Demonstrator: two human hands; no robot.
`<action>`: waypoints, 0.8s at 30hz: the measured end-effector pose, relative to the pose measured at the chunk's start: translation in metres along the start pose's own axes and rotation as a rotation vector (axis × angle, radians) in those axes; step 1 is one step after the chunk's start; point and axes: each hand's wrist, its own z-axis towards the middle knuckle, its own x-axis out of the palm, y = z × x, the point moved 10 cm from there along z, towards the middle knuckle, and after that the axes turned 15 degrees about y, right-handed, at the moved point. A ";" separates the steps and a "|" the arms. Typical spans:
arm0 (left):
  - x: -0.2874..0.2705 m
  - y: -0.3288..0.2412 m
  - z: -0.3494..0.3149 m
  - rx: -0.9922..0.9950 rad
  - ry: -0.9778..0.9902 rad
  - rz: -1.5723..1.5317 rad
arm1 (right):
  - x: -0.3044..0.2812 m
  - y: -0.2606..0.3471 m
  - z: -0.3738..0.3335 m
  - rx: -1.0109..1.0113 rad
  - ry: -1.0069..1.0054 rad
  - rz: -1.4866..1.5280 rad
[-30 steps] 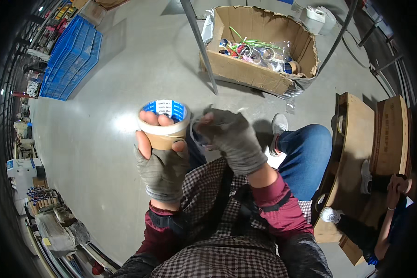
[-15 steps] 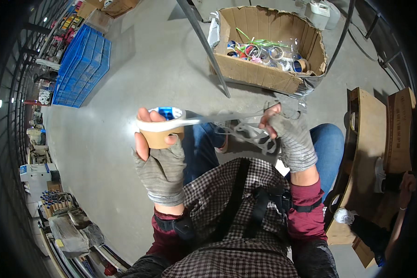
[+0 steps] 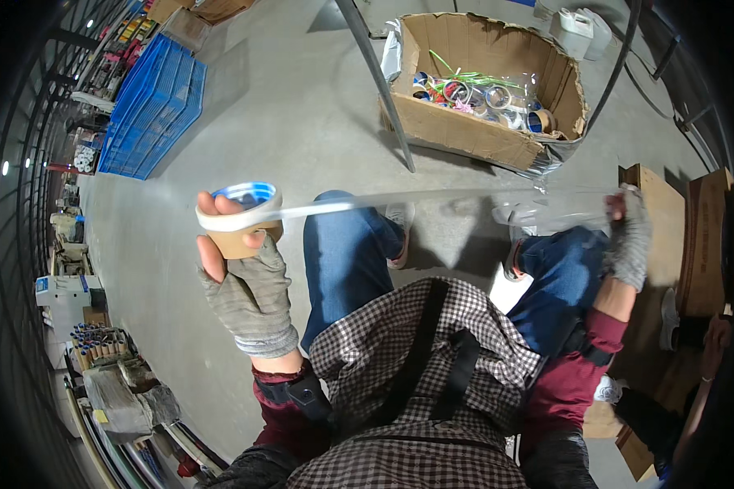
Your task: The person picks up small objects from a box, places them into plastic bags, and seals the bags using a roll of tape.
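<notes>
step: pulling tape off roll | left hand (image 3: 245, 281) grips tape roll (image 3: 238, 220) | right hand (image 3: 628, 236) pinches tape strip (image 3: 432, 198) end, taut | next, likely: cutting strip needs firm hold

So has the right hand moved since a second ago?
Yes. The right hand has swung out to the person's right, away from the tape roll in the left hand, and now sits by the wooden board.

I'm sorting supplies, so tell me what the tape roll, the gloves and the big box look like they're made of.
Tape roll: clear glossy plastic film, see-through along the pulled strip, on a brown core, likely cardboard. Gloves: grey ribbed knit, fingerless, on the left hand and right hand. Box: brown corrugated cardboard, matte, with torn edges.
</notes>
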 end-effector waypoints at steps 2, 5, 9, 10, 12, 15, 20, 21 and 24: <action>-0.008 -0.005 0.002 0.013 -0.003 0.010 | -0.096 -0.022 0.016 0.048 -0.261 0.090; -0.014 -0.015 0.001 0.063 -0.012 0.045 | -0.220 -0.047 0.026 0.001 -0.442 -0.037; -0.025 0.005 -0.004 0.033 -0.078 -0.023 | -0.075 0.026 -0.021 0.005 -0.301 -0.191; -0.019 0.009 -0.006 0.014 -0.011 0.003 | -0.018 0.034 -0.023 -0.065 -0.157 -0.309; -0.014 0.024 -0.008 -0.034 0.039 0.012 | 0.089 0.055 -0.041 -0.175 0.123 -0.445; -0.003 0.061 -0.014 -0.134 0.066 -0.138 | 0.212 0.056 -0.083 -0.178 0.527 -0.570; -0.003 0.098 -0.030 -0.238 -0.169 -0.102 | 0.284 -0.004 -0.112 0.041 0.859 -0.277; -0.005 0.097 -0.031 -0.236 -0.172 -0.105 | 0.294 -0.013 -0.119 0.122 0.962 -0.258; -0.011 0.081 -0.026 -0.152 -0.190 -0.284 | 0.263 -0.010 -0.106 0.020 0.925 -0.295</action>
